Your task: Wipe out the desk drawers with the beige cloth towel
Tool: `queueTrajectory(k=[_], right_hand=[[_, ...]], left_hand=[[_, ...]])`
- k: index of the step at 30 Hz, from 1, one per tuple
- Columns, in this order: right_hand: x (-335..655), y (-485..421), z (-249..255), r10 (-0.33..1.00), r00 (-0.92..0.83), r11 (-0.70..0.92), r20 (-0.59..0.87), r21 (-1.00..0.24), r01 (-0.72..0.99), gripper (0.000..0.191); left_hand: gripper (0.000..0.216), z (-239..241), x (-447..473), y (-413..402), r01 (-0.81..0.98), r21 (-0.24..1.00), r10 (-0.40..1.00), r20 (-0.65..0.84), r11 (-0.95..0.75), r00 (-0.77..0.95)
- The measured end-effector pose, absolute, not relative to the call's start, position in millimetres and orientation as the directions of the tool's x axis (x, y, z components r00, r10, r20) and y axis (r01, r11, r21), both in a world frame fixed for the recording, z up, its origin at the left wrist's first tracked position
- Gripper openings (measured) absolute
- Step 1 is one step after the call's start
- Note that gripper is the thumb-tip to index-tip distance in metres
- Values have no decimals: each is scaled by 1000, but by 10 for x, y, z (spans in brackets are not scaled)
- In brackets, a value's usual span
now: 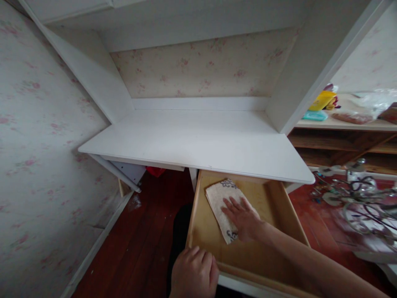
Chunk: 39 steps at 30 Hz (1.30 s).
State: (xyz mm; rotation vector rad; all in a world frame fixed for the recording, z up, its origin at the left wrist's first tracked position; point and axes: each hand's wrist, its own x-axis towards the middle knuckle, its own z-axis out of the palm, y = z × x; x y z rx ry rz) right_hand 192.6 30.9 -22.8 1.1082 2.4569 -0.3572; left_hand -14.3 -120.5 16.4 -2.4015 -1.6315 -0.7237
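A wooden drawer (279, 207) stands pulled out from under a white desk (198, 140). Inside it lies a folded beige cloth (218, 198) with a dark pattern. My right hand (243, 217) rests flat on the cloth, fingers stretched out and pressing it against the drawer bottom. My left hand (194, 271) is closed over the drawer's front edge at its left corner, fingers curled round the rim.
Floral wallpaper covers the left wall (37, 157) and the desk's back. Dark red wood floor (139, 223) lies under the desk. To the right, a wooden shelf (341, 136) carries a yellow item and bags; a metal chandelier-like object (362, 194) lies on the floor.
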Motion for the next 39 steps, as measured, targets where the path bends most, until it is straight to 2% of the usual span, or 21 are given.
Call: queueTrajectory(k=[2, 5, 10, 12, 16, 20, 26, 30, 33, 39], right_hand=[[1881, 220, -154, 695, -538, 566, -477, -100, 819, 102], [1735, 84, -210, 810, -477, 460, -343, -135, 878, 90], [1626, 91, -492, 889, -421, 426, -178, -14, 905, 73], [1671, 174, -513, 880, -442, 450, -174, 9, 893, 68], [1806, 357, -421, 882, -402, 429, -246, 63, 901, 73], [1976, 461, -396, 929, -328, 354, -174, 150, 923, 63], [2234, 516, -407, 952, -300, 306, -64, 130, 943, 55], [2252, 552, -328, 956, -270, 285, -113, 142, 948, 56], [2207, 603, -237, 957, -213, 235, -197, 93, 968, 54], [1993, 684, -65, 949, -131, 80, -288, -182, 980, 58]], left_hand=[[20, 165, -139, -1203, 905, 150, 835, 468, -397, 289], [20, 169, -137, -1198, 901, 154, 833, 468, -405, 294], [20, 185, -138, -1184, 903, 131, 825, 477, -409, 304], [20, 201, -138, -1181, 902, 118, 820, 479, -415, 314], [21, 231, -128, -1185, 908, 104, 821, 478, -406, 312], [21, 233, -123, -1198, 912, 111, 826, 477, -395, 300], [22, 219, -127, -1212, 909, 112, 824, 478, -402, 305], [23, 206, -130, -1214, 908, 115, 824, 478, -404, 306], [23, 209, -128, -1229, 907, 120, 824, 480, -403, 302], [23, 217, -136, -1245, 906, 135, 821, 491, -401, 290]])
